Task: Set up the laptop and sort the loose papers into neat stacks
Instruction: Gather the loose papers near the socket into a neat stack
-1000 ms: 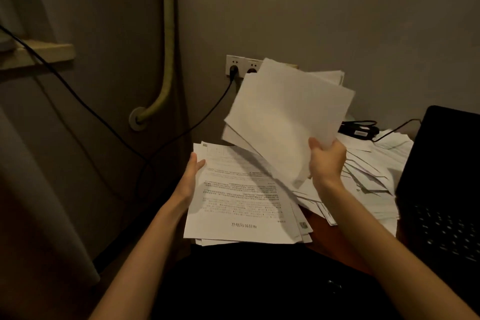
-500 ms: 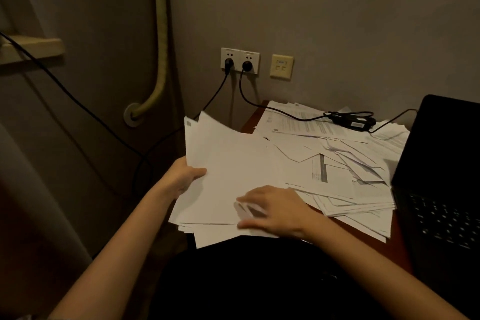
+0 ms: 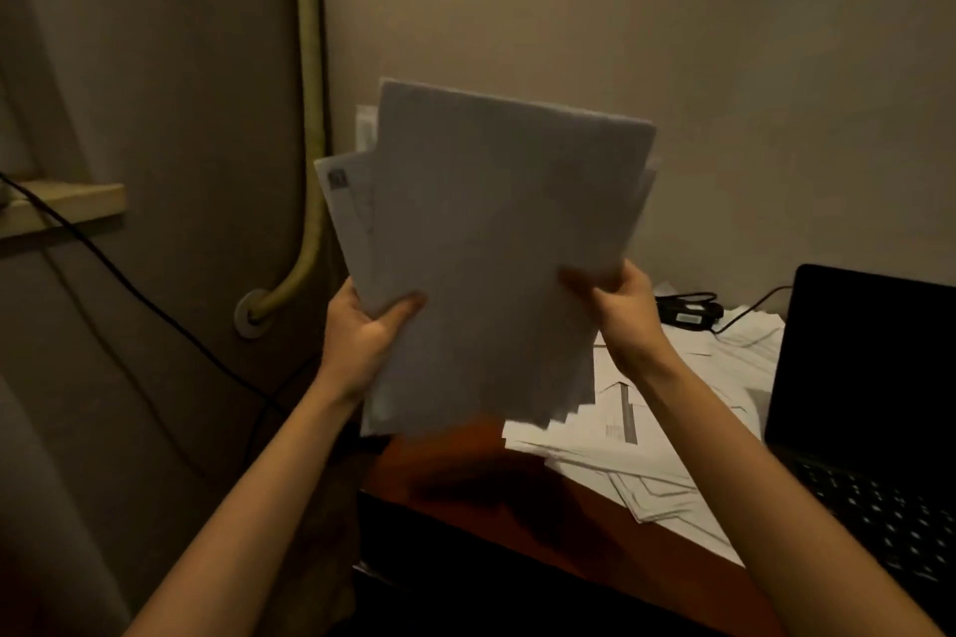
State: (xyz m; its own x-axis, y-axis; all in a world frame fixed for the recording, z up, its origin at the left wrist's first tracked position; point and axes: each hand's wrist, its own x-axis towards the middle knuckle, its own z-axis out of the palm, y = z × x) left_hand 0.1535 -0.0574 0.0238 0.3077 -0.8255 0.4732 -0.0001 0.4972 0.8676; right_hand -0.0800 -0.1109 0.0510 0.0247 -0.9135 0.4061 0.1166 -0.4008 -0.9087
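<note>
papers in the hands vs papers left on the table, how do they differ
The held bundle is lifted upright off the table, gripped by the left hand and right hand; the loose papers lie flat on the wooden table. The held bundle is roughly gathered; the loose papers are scattered and overlapping. Both are white sheets.

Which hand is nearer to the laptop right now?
The right hand. It grips the right edge of the raised papers, on the laptop's side; the left hand grips their left edge, farther away.
</note>
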